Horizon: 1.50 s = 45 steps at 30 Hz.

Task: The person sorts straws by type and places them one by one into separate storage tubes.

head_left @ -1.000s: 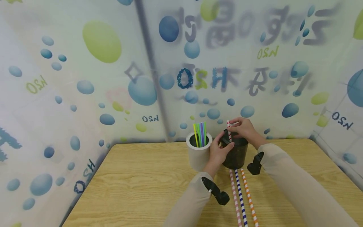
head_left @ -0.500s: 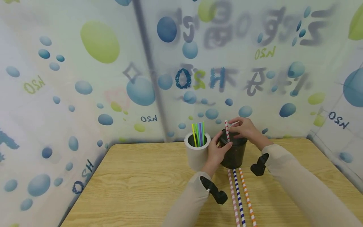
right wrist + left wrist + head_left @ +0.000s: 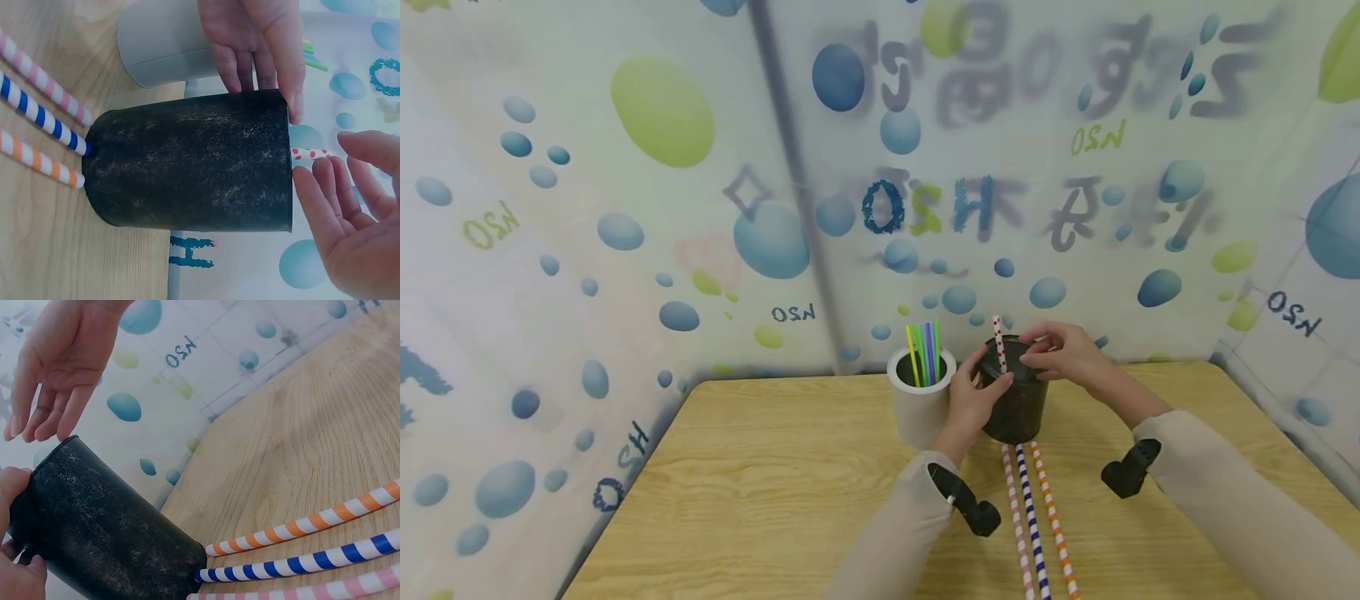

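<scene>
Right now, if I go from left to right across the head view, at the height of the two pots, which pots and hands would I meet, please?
White pot → left hand → black pot → right hand.

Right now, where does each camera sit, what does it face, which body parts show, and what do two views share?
Head: worn on the head, facing forward and down at a black round pot and a white round pot; left hand, right hand and beige sleeves show.
Left wrist: worn there, facing rightward past the black round pot; both hands show, left cropped.
Right wrist: worn there, facing the same pot, the white one beyond; both hands show.
Wrist views share three long straws, striped pink, blue and orange.
</scene>
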Each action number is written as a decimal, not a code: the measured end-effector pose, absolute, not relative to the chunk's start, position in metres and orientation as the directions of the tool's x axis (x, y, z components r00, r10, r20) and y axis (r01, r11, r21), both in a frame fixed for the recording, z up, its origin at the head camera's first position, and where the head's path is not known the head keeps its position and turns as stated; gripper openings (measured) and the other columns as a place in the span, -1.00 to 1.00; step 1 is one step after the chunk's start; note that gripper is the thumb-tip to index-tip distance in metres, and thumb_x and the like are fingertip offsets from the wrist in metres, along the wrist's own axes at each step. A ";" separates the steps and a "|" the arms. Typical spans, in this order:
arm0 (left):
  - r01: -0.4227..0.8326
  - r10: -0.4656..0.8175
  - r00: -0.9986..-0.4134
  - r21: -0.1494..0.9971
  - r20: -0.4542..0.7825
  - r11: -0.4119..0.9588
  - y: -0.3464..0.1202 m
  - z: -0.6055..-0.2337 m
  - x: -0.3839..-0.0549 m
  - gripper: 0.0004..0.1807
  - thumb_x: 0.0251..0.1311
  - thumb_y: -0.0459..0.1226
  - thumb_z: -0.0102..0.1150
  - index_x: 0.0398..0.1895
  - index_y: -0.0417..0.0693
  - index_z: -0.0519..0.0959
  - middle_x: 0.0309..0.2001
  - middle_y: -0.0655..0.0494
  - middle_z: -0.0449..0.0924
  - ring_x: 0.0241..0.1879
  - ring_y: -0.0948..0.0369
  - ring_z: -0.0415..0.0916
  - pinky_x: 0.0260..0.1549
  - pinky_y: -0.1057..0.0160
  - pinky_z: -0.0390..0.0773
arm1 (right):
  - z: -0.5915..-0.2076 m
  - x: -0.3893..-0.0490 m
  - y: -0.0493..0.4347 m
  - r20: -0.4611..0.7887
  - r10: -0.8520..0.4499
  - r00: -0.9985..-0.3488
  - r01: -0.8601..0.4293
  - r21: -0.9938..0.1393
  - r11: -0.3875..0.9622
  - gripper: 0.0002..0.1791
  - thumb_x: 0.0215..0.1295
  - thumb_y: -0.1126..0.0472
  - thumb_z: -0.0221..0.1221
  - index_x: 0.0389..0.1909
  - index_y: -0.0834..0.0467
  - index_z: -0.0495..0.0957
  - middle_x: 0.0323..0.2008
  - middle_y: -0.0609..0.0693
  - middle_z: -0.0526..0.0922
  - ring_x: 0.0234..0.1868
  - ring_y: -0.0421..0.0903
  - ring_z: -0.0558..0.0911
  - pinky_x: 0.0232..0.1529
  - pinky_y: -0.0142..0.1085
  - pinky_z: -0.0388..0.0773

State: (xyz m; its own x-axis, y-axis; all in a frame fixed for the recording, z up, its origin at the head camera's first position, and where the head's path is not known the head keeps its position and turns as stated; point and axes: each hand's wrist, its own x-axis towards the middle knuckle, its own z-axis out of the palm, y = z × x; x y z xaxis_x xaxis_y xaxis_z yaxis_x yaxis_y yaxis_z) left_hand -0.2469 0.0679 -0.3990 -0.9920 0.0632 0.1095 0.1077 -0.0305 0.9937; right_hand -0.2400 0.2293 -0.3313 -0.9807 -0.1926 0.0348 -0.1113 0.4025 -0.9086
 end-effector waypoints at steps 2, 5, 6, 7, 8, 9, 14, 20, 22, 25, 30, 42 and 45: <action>0.103 0.058 -0.993 0.994 0.105 -0.036 0.068 -0.399 -0.247 -0.38 0.04 -0.34 0.29 0.24 -0.08 0.36 0.24 0.03 0.31 0.26 0.07 0.18 0.17 0.10 0.25 | -0.333 -0.235 0.233 0.052 -0.201 -0.978 -0.132 -0.905 0.405 -0.54 0.21 0.28 0.17 0.07 0.43 0.33 -0.27 0.18 0.47 -0.30 0.05 0.56 -0.25 -0.10 0.59; 0.102 0.047 -0.994 0.994 0.103 -0.033 0.068 -0.400 -0.247 -0.38 0.04 -0.34 0.29 0.23 -0.07 0.36 0.24 0.03 0.31 0.25 0.07 0.18 0.17 0.09 0.25 | -0.336 -0.229 0.238 0.053 -0.214 -0.975 -0.137 -0.907 0.399 -0.53 0.21 0.25 0.17 0.07 0.42 0.33 -0.26 0.20 0.47 -0.26 0.09 0.53 -0.25 -0.04 0.58; 0.099 0.044 -0.994 0.994 0.101 -0.035 0.068 -0.400 -0.247 -0.38 0.04 -0.34 0.29 0.23 -0.07 0.37 0.24 0.03 0.31 0.25 0.07 0.18 0.17 0.10 0.25 | -0.338 -0.227 0.240 0.049 -0.219 -0.975 -0.135 -0.908 0.396 -0.52 0.21 0.24 0.18 0.07 0.42 0.33 -0.26 0.21 0.47 -0.25 0.09 0.53 -0.25 -0.04 0.58; 0.097 0.041 -0.994 0.995 0.099 -0.036 0.068 -0.400 -0.247 -0.38 0.04 -0.34 0.29 0.23 -0.07 0.37 0.25 0.03 0.30 0.25 0.07 0.18 0.17 0.10 0.25 | -0.340 -0.226 0.241 0.041 -0.222 -0.974 -0.128 -0.910 0.393 -0.52 0.21 0.23 0.18 0.06 0.41 0.33 -0.26 0.21 0.47 -0.25 0.08 0.53 -0.24 -0.04 0.58; 0.097 0.039 -0.994 0.995 0.098 -0.036 0.068 -0.400 -0.247 -0.39 0.04 -0.35 0.29 0.23 -0.06 0.37 0.25 0.03 0.30 0.25 0.07 0.18 0.17 0.10 0.25 | -0.342 -0.224 0.243 0.031 -0.224 -0.974 -0.119 -0.913 0.391 -0.51 0.21 0.22 0.19 0.06 0.41 0.33 -0.25 0.20 0.47 -0.24 0.07 0.53 -0.24 -0.04 0.58; 0.096 0.037 -0.995 0.995 0.098 -0.035 0.068 -0.400 -0.246 -0.39 0.04 -0.34 0.29 0.23 -0.06 0.37 0.25 0.02 0.30 0.26 0.06 0.18 0.17 0.10 0.25 | -0.344 -0.222 0.244 0.021 -0.224 -0.974 -0.109 -0.915 0.388 -0.51 0.20 0.21 0.19 0.06 0.40 0.33 -0.25 0.20 0.47 -0.25 0.06 0.54 -0.24 -0.04 0.58; 0.098 0.041 -0.994 0.995 0.099 -0.029 0.068 -0.401 -0.246 -0.39 0.04 -0.33 0.29 0.23 -0.05 0.37 0.24 0.04 0.31 0.26 0.07 0.18 0.18 0.11 0.25 | -0.358 -0.213 0.249 -0.024 -0.230 -0.973 -0.068 -0.920 0.385 -0.51 0.19 0.20 0.21 0.03 0.42 0.35 -0.26 0.16 0.50 -0.30 -0.06 0.54 -0.25 -0.05 0.58; 0.094 0.047 -0.994 0.995 0.096 -0.031 0.068 -0.401 -0.246 -0.39 0.03 -0.33 0.30 0.22 -0.04 0.38 0.24 0.04 0.31 0.25 0.08 0.18 0.18 0.11 0.24 | -0.377 -0.206 0.251 -0.065 -0.236 -0.970 -0.029 -0.926 0.375 -0.56 0.20 0.24 0.17 -0.01 0.44 0.36 -0.29 0.12 0.52 -0.31 -0.09 0.54 -0.26 -0.05 0.58; 0.093 0.048 -0.994 0.995 0.095 -0.030 0.068 -0.401 -0.246 -0.39 0.03 -0.33 0.30 0.22 -0.03 0.38 0.24 0.04 0.31 0.25 0.08 0.18 0.18 0.12 0.25 | -0.382 -0.206 0.252 -0.078 -0.233 -0.969 -0.015 -0.927 0.374 -0.57 0.20 0.26 0.17 0.00 0.44 0.37 -0.29 0.12 0.53 -0.31 -0.08 0.55 -0.27 -0.06 0.59; 0.089 0.049 -0.995 0.996 0.090 -0.022 0.068 -0.401 -0.246 -0.39 0.04 -0.32 0.30 0.22 -0.02 0.38 0.24 0.05 0.31 0.25 0.08 0.18 0.17 0.12 0.25 | -0.389 -0.206 0.251 -0.079 -0.227 -0.971 -0.011 -0.929 0.370 -0.58 0.20 0.27 0.17 0.00 0.44 0.38 -0.28 0.13 0.54 -0.30 -0.02 0.56 -0.28 -0.07 0.59; 0.088 0.050 -0.995 0.996 0.089 -0.026 0.069 -0.400 -0.246 -0.39 0.04 -0.32 0.29 0.23 -0.02 0.38 0.25 0.05 0.31 0.26 0.08 0.18 0.17 0.11 0.25 | -0.397 -0.207 0.250 -0.073 -0.224 -0.972 -0.010 -0.936 0.351 -0.60 0.20 0.28 0.16 -0.02 0.45 0.39 -0.27 0.15 0.54 -0.27 0.05 0.56 -0.29 -0.05 0.59; 0.084 0.046 -0.995 0.996 0.085 -0.034 0.068 -0.399 -0.245 -0.40 0.04 -0.33 0.29 0.21 -0.02 0.39 0.24 0.06 0.31 0.26 0.09 0.18 0.18 0.11 0.24 | -0.425 -0.208 0.249 -0.147 -0.219 -0.965 0.073 -0.947 0.311 -0.60 0.21 0.34 0.10 0.00 0.49 0.32 -0.20 0.25 0.51 -0.25 0.06 0.55 -0.27 -0.02 0.58; 0.084 0.046 -0.995 0.996 0.086 -0.027 0.068 -0.399 -0.245 -0.40 0.04 -0.32 0.29 0.21 -0.01 0.39 0.24 0.07 0.31 0.26 0.09 0.18 0.18 0.12 0.25 | -0.431 -0.208 0.248 -0.168 -0.212 -0.963 0.090 -0.938 0.334 -0.60 0.19 0.35 0.10 -0.01 0.49 0.32 -0.23 0.22 0.52 -0.28 0.02 0.57 -0.28 -0.04 0.58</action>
